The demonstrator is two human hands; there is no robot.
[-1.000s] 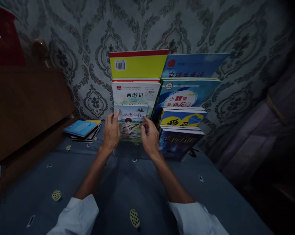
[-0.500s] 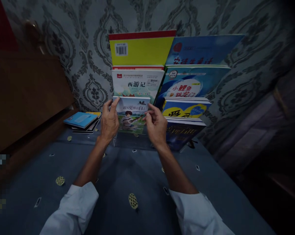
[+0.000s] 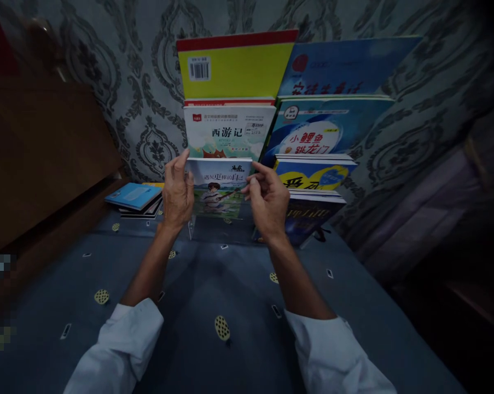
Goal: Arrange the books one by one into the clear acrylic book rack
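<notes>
From where I stand, the left hand's fingers (image 3: 184,164) reach up along one side edge of the guitar-player book (image 3: 208,201), held fairly straight. The right hand's fingers (image 3: 258,171) bend close together at its other edge; whether either set grips or merely touches, I can't tell. The book is upright between them, low in a clear stand (image 3: 191,229). Just behind it and higher is the white book (image 3: 226,123), then the yellow book (image 3: 238,71). Beside the right knuckles is the dark blue book (image 3: 312,210), and off past the left fingers lies the book stack (image 3: 135,195). If one side pushes harder, I'd expect the small cover to skew; uneven release could tip it forward, and a careless right knuckle could knock its dark neighbour askew.
</notes>
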